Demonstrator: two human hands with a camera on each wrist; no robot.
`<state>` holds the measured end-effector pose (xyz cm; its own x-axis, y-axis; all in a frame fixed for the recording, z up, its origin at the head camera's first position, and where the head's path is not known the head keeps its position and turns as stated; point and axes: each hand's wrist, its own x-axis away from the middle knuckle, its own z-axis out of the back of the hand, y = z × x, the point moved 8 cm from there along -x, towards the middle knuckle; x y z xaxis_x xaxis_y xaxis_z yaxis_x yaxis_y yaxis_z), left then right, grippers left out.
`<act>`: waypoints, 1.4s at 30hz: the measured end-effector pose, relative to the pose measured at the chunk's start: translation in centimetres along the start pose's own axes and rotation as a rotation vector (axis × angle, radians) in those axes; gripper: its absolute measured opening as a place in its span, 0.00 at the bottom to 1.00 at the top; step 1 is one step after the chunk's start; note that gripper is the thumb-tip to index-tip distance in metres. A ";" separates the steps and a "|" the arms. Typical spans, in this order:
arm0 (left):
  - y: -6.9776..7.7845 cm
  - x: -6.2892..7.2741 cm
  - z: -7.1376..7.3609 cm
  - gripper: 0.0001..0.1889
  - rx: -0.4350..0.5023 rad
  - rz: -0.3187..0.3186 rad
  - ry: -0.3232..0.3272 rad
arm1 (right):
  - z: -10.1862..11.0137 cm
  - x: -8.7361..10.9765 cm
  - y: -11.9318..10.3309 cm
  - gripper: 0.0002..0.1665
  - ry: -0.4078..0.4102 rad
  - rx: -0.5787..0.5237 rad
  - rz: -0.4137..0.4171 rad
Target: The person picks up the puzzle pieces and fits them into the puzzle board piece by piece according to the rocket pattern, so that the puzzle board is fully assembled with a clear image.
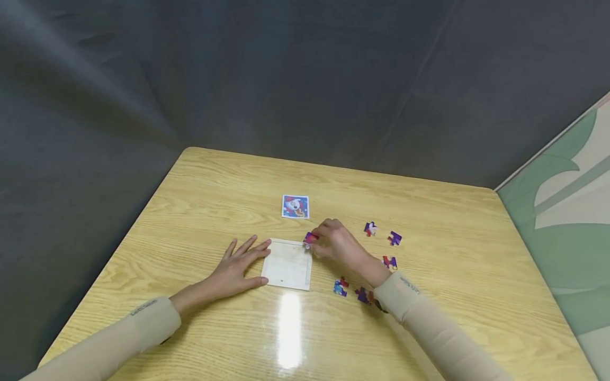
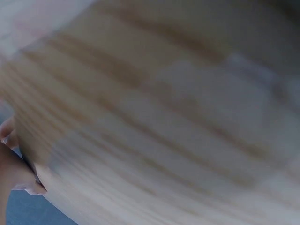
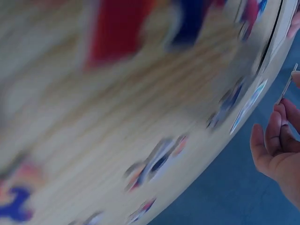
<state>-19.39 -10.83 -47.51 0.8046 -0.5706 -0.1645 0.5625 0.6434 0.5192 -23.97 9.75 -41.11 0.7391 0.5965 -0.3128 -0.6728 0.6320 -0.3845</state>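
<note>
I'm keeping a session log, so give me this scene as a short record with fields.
Left hand: fingers spread, on the left edge of the white tray
Right hand: pinching a puzzle piece at the tray's far right corner
Picture card: flat on the table, beyond the tray
Loose pieces: on the table, right of the tray

Can't actually read any text here tbh. You've got a strip of dark lettering on your left cuff and fainter lettering on your right cuff, both too small and blurry to make out.
</note>
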 end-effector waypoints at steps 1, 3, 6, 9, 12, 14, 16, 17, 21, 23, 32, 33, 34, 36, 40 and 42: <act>0.0 0.0 0.0 0.35 0.000 -0.001 0.003 | -0.3 -0.2 -0.5 0.15 -0.002 0.000 0.012; -0.1 0.1 0.0 0.35 -0.006 0.004 0.000 | -0.9 -0.4 -1.2 0.15 -0.006 -0.006 0.035; -0.3 0.2 -0.1 0.35 -0.011 0.022 -0.019 | -1.6 -0.9 -2.0 0.15 -0.027 -0.012 0.034; -0.4 0.3 -0.1 0.35 -0.011 0.040 -0.039 | -2.3 -1.3 -2.7 0.17 -0.054 -0.012 0.026; -0.5 0.3 0.0 0.35 -0.008 0.040 -0.037 | -3.1 -1.8 -3.3 0.17 -0.076 -0.014 0.032; -0.5 0.2 0.0 0.35 -0.011 0.038 -0.033 | -3.7 -2.1 -3.8 0.17 -0.085 -0.019 0.043; -0.5 0.2 0.1 0.34 -0.013 0.029 -0.022 | -4.2 -2.5 -4.1 0.17 -0.099 -0.024 0.048; -0.4 0.2 0.1 0.34 -0.012 0.027 -0.019 | -4.4 -2.6 -4.3 0.17 -0.108 -0.024 0.052; -0.3 0.3 0.2 0.34 -0.014 0.017 -0.004 | -5.4 -3.0 -4.8 0.17 -0.150 -0.035 0.053; -0.3 0.4 0.1 0.34 -0.007 0.019 -0.007 | -5.8 -3.1 -4.9 0.18 -0.165 -0.040 0.057; -0.1 0.3 0.1 0.33 -0.003 0.009 -0.007 | -6.3 -3.5 -4.9 0.16 -0.181 0.023 0.077; -0.1 0.3 0.1 0.33 -0.001 0.010 -0.009 | -6.4 -3.5 -4.9 0.16 -0.177 0.031 0.079; -0.1 0.3 0.1 0.33 0.000 0.010 -0.010 | -6.4 -3.5 -4.9 0.16 -0.173 0.039 0.081; -0.1 0.3 0.1 0.33 0.001 0.012 -0.014 | -6.4 -3.5 -5.1 0.15 -0.166 0.059 0.094; -0.3 0.4 0.0 0.33 -0.007 0.015 -0.016 | -6.4 -3.4 -5.4 0.14 -0.144 0.084 0.112; -0.3 0.3 0.1 0.34 -0.006 0.016 -0.017 | -6.3 -3.4 -5.4 0.14 -0.131 0.080 0.110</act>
<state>-19.31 -11.25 -47.66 0.8103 -0.5687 -0.1414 0.5504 0.6557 0.5168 -22.61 1.23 -43.43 0.6542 0.7201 -0.2311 -0.7534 0.5940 -0.2820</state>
